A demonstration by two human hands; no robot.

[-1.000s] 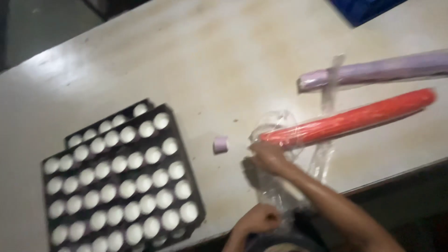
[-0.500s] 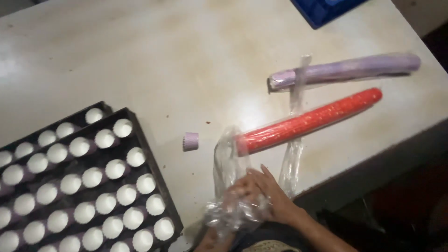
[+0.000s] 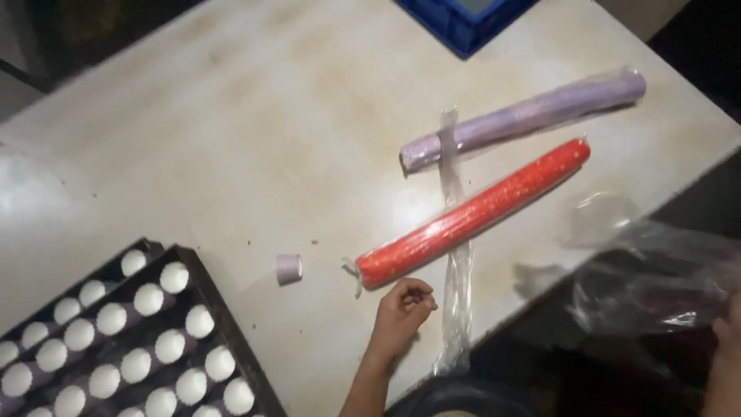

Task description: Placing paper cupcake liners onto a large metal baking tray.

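My left hand (image 3: 401,309) rests on the pale table (image 3: 231,139) with its fingers curled and nothing in them, just below the near end of a long red roll (image 3: 471,212) wrapped in clear film. My right hand (image 3: 729,332), partly cut off at the right edge, grips a crumpled clear plastic bag (image 3: 656,286) held out past the table's edge. A lilac roll (image 3: 525,116) lies behind the red one. A small lilac cylinder (image 3: 288,268) sits to the left of my left hand.
A black tray (image 3: 208,286) filled with several white round pieces stands at the bottom left. A clear plastic strip (image 3: 455,309) lies across both rolls and hangs over the table's edge. A blue crate (image 3: 463,27) is at the far edge.
Both hands were bunched on the clear bag by the red roll's end. Now my right hand has carried the bag off to the right, and my left hand has let go.
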